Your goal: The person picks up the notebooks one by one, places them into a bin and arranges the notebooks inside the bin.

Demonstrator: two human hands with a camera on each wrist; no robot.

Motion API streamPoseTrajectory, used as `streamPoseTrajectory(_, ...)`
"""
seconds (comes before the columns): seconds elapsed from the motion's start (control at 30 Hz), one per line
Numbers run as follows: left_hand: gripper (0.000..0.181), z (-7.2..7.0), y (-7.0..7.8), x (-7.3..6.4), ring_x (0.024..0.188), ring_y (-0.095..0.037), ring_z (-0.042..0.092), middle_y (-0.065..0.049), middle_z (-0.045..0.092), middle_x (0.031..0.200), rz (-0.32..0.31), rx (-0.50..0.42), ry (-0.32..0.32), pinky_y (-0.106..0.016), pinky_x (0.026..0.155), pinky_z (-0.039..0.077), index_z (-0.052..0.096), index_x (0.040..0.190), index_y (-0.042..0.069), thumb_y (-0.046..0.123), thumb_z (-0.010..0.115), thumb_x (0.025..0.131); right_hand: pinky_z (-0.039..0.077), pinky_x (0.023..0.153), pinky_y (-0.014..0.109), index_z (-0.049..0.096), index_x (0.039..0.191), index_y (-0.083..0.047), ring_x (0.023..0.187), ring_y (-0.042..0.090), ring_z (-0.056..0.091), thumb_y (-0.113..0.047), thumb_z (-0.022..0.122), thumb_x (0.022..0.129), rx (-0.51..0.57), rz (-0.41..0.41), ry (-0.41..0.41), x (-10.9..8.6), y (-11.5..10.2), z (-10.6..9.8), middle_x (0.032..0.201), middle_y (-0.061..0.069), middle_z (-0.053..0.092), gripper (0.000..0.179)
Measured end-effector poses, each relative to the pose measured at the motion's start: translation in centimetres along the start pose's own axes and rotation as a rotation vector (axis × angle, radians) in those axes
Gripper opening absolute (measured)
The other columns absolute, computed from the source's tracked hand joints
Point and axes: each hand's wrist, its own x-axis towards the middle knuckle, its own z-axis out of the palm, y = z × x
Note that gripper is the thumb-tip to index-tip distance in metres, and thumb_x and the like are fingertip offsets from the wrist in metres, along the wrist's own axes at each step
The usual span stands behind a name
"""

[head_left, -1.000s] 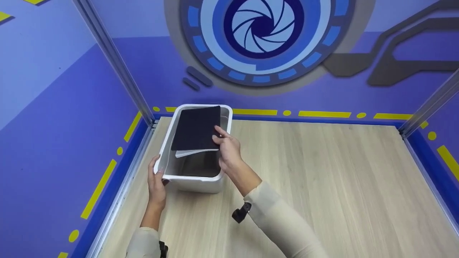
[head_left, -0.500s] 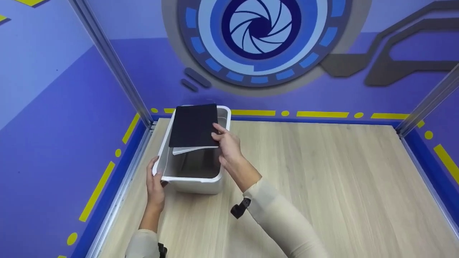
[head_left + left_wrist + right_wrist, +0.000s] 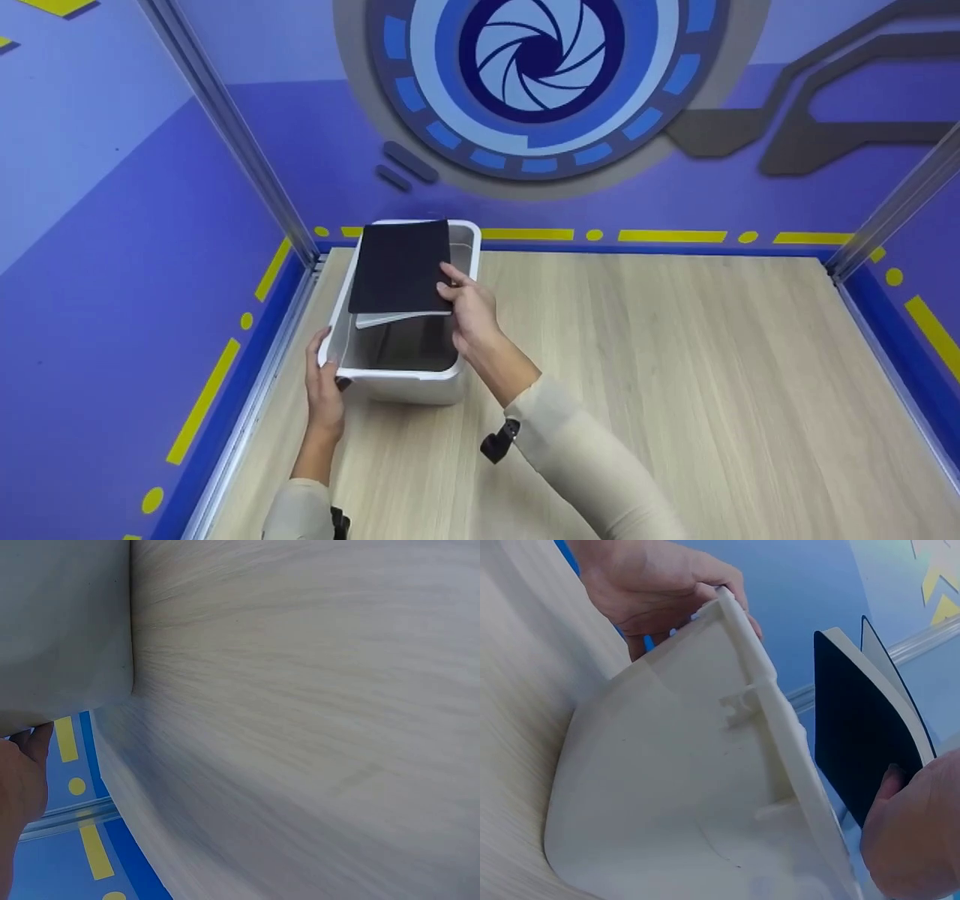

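A black-covered notebook [image 3: 401,266] with white pages is held by my right hand [image 3: 474,311] over a white plastic bin [image 3: 397,373]. The thumb and fingers pinch its right edge. In the right wrist view the notebook [image 3: 855,712] is above the rim, apart from the bin [image 3: 675,750], and one cover stands away from the pages. My left hand [image 3: 325,394] grips the bin's near left corner, the thumb at the rim. Inside the bin a dark flat area [image 3: 416,345] shows; what it is I cannot tell. The notebook hides the bin's far part.
The bin stands on a wood-grain tabletop [image 3: 660,375] at the far left, close to the back wall [image 3: 540,217]. A metal post [image 3: 247,150] rises at the left back corner. Blue patterned panels enclose the table on the left, back and right.
The notebook has moved slightly left over the bin, rising a little and then lowering again with my right hand. My left hand keeps its grip on the bin's corner.
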Motion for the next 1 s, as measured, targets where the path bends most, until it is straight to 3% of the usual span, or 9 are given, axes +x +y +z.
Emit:
streamPoseTrajectory(0.37,0.053,0.03,0.12,0.08,0.12,-0.027,0.058,-0.008,0.049,0.145,-0.003,-0.014,-0.016,-0.027,0.083,0.054,0.036,0.163,0.022,0.022,0.035,0.11,0.046,0.12,0.041,0.061,0.15,-0.007,0.139,0.027,0.061,0.001,0.059,0.101,0.023,0.017,-0.01,-0.29,0.62,-0.05,0.164,0.015,0.05,0.05)
streamPoseTrajectory(0.63,0.053,0.12,0.22,0.1,0.124,-0.026,0.054,-0.007,0.046,0.149,0.0,0.003,-0.013,-0.027,0.084,0.053,0.036,0.163,0.022,0.022,0.034,0.11,0.036,0.128,0.04,0.061,0.15,-0.006,0.156,0.027,0.044,0.002,0.058,0.101,0.025,0.017,0.003,-0.08,0.68,-0.08,0.171,0.014,0.04,0.05)
streamPoseTrajectory(1.0,0.054,-0.1,0.06,-0.07,0.124,-0.026,0.052,-0.01,0.046,0.151,0.014,-0.004,-0.001,-0.028,0.087,0.052,0.037,0.162,0.02,0.018,0.034,0.108,0.035,0.129,0.04,0.061,0.15,-0.006,0.156,0.028,0.044,0.001,0.058,0.1,0.008,0.022,0.023,0.17,0.86,-0.18,0.169,0.016,0.042,0.05)
